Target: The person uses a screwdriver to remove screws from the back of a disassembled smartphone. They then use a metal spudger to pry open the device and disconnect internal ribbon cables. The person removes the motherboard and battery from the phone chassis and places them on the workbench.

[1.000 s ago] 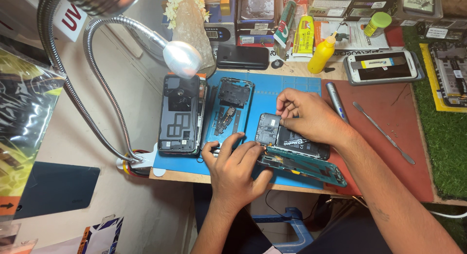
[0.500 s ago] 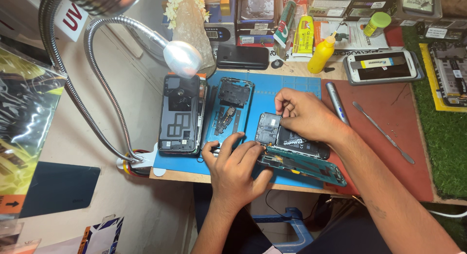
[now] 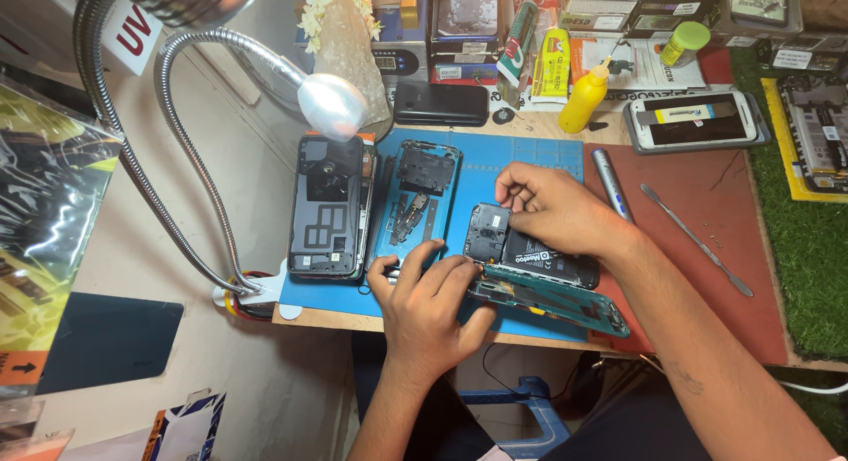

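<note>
Our left hand (image 3: 430, 304) lies palm down at the near edge of the blue work mat (image 3: 530, 165), fingers spread and pressing on the near end of the opened phone (image 3: 539, 271); it grips nothing that we can see. Our right hand (image 3: 555, 207) curls over the far end of that phone, thumb and fingertips drawn together at the black camera-end cover (image 3: 487, 232), though we cannot tell whether they pinch anything. The phone lies tilted across the near right part of the mat, its teal frame (image 3: 552, 300) toward us and its black battery showing between our hands.

To the left on the mat lie a black inner frame (image 3: 417, 200) and, further left, a dark back cover (image 3: 327, 205). A gooseneck lamp (image 3: 332, 106) hangs over the far left corner. Right of the mat, on the red mat (image 3: 707, 275), lie a grey pen-shaped driver (image 3: 611, 184) and a thin metal pry tool (image 3: 696, 239). At the far side stand a yellow bottle (image 3: 585, 97) and a white phone (image 3: 693, 119).
</note>
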